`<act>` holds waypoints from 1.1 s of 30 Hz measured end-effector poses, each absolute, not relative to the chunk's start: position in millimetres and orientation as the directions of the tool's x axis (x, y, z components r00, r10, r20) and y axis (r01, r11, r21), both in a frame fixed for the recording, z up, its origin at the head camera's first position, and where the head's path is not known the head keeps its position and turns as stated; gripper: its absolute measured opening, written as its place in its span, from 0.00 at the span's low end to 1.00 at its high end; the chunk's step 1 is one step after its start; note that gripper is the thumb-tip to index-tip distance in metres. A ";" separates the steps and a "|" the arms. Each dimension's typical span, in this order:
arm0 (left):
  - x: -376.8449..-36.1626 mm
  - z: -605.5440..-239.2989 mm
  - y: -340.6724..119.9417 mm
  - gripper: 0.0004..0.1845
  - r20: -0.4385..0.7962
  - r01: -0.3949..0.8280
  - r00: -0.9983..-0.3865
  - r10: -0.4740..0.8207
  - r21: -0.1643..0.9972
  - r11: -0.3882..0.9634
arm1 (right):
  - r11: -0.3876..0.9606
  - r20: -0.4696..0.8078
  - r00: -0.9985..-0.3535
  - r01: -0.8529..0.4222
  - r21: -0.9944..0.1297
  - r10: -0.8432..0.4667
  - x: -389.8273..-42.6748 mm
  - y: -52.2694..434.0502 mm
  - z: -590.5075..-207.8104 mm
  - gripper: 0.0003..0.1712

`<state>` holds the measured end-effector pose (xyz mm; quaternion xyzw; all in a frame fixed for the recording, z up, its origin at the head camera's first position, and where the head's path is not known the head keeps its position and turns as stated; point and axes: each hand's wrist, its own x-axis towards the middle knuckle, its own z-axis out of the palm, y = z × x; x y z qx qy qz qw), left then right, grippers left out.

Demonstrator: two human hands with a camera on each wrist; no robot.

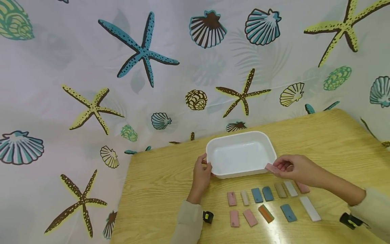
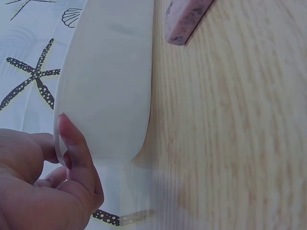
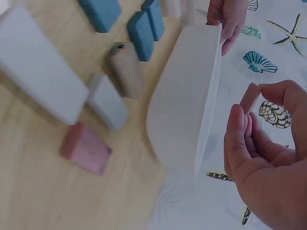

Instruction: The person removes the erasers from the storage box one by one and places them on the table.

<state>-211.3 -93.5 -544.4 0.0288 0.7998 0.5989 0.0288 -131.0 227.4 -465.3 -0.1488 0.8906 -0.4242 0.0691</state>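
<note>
White tray sits mid-table, left hand gripping its left rim. Right hand pinches a pink block right at the tray's right edge; block rows lie just in front, bare wood beyond.

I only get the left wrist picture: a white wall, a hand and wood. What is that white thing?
Observer: A white tray on a wooden table; the left hand grips its left rim.
Operator: Is the other hand busy?
Observer: Yes, the right hand pinches a pink block at the tray's right corner.
Operator: Anything inside the tray?
Observer: Nothing that the head view shows.
Operator: More blocks around?
Observer: Two rows lie in front of the tray: pink, blue, white, tan and an orange-green one.
</note>
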 end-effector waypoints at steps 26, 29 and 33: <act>-210.7 -545.4 -95.2 0.22 -0.017 0.008 -0.997 0.080 0.953 0.304 | 0.807 -0.161 -0.985 0.146 -0.573 0.063 -38.8 322.5 -540.8 0.27; -210.9 -544.7 -93.6 0.22 -0.013 0.013 -0.996 0.084 0.952 0.306 | 0.815 -0.152 -0.984 0.163 -0.555 0.094 -33.5 322.6 -545.9 0.28; -210.6 -544.3 -92.5 0.22 0.002 0.029 -0.996 0.086 0.952 0.304 | 0.817 -0.141 -0.981 0.189 -0.545 0.133 -29.2 317.5 -547.5 0.29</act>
